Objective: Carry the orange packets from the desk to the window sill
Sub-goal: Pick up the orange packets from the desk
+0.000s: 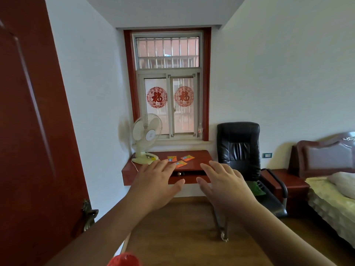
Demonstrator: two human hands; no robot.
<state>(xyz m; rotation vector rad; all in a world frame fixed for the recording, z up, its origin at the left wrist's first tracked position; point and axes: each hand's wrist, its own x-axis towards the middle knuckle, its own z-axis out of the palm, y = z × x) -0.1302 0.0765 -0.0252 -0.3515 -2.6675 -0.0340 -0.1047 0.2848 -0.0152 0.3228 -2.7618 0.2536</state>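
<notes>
Head view is showing the job barely begun, as I am judging it: nothing is resting on the window sill [180, 142] yet. Starting at the left, a pale fan [145, 140] is standing on the left end of the red surface [132, 170], its base near the left edge. Just right of the fan base, three orange packets are lying flat toward the middle of the surface, close together: the left packet [171, 158], the front packet [180, 164] nearest the front edge, and the back packet [187, 157] a little further right. All three are sitting below the sill, which is running just behind the back edge.

The left hand [156, 184] is reaching forward with its grip released, fingers spread and holding nothing; its fingertips are overlapping the front packet from where I am watching, though I cannot tell whether they are touching it. The right hand [226, 186] is stretching out beside it, equally slack and empty, hovering in front of the right end of the surface. Further right, a black chair [239, 148] is standing beside the right edge. Every packet is waiting to be picked up and carried.
</notes>
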